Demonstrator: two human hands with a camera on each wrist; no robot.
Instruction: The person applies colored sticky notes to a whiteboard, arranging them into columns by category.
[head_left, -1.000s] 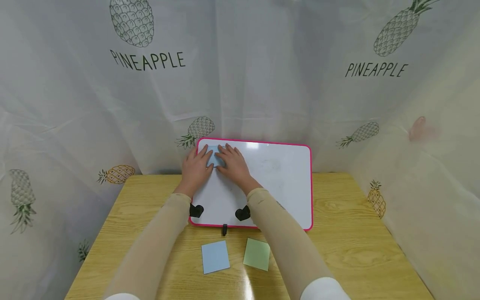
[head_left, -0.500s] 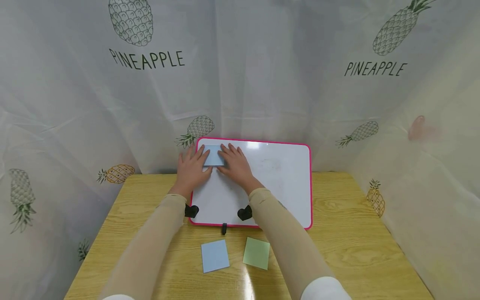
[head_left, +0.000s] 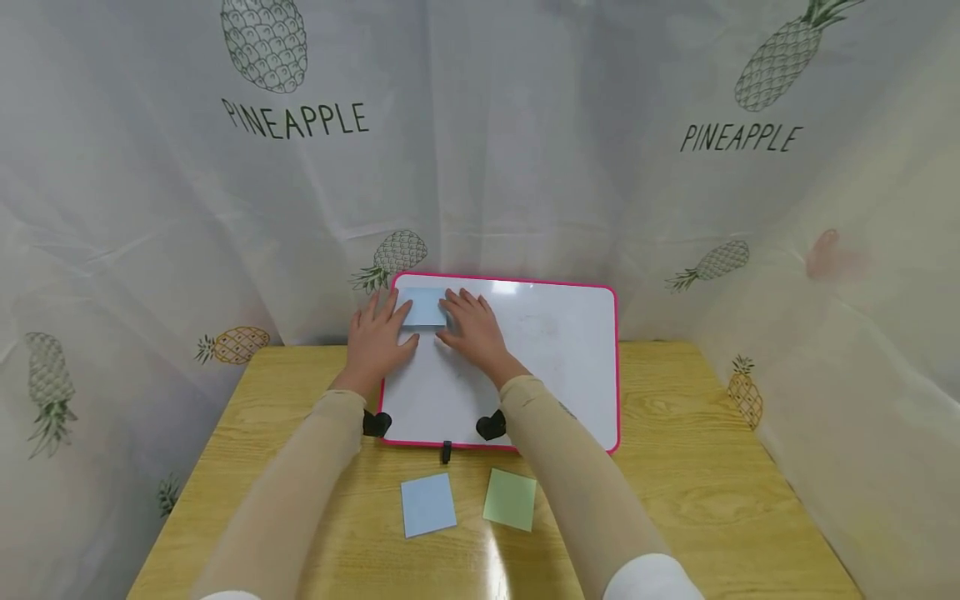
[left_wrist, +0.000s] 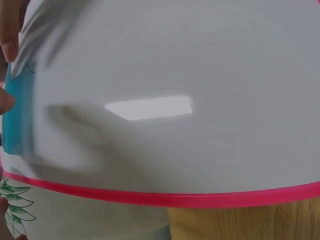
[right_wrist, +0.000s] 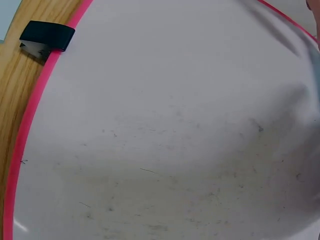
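Note:
A light blue sticky note lies flat on the upper left of a pink-edged whiteboard. My left hand is spread at the note's left side, its index fingertip close to the paper. At the note's right edge are the extended fingertips of my right hand; its thumb lies just below the lower edge. In the left wrist view the blue note shows at the far left beside several fingertips. Mostly bare board fills the right wrist view.
On the wooden table, a blue square pad and a green one lie in front of the board. A black clip sits on the board's lower edge. Behind hangs a pineapple-print curtain.
My left hand has drawn left and slightly back, uncovering most of the blue note. My right hand has eased slightly to the right, baring the note's right part. The note stays on the board.

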